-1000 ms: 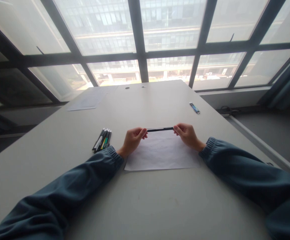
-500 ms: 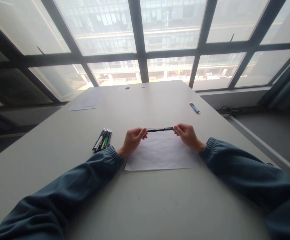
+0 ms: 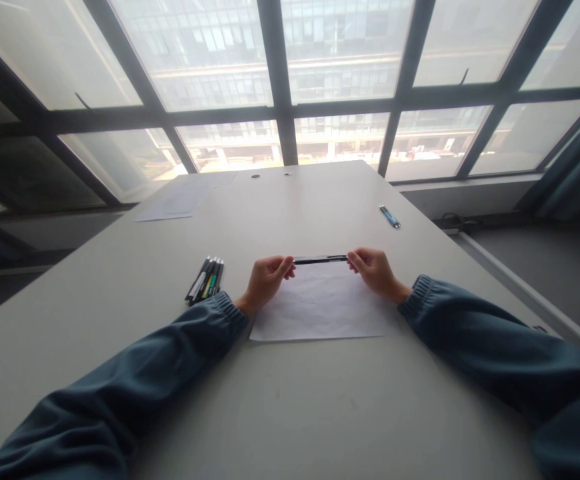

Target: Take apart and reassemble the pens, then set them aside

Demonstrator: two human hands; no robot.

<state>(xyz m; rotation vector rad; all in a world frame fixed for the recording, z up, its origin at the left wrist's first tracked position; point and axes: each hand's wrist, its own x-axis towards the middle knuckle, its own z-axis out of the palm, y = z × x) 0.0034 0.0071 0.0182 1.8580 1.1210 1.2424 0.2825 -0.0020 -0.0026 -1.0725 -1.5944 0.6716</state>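
Left hand [image 3: 266, 279] and right hand [image 3: 376, 270] each pinch one end of a black pen [image 3: 320, 259], lying left-right mid-frame above the paper [image 3: 323, 313].

Two hands, the left hand [image 3: 266, 279] and the right hand [image 3: 376, 270], share one black pen [image 3: 320, 259]. There is one white sheet [image 3: 323, 310]. At nine o'clock lies one bundle of pens [image 3: 205, 281], four or five, too tightly packed to count. One blue pen [image 3: 389, 216] is at one o'clock and one far paper [image 3: 177, 200] at eleven. Two dark round spots [image 3: 255, 177] are at twelve on the one counter [image 3: 290, 413].
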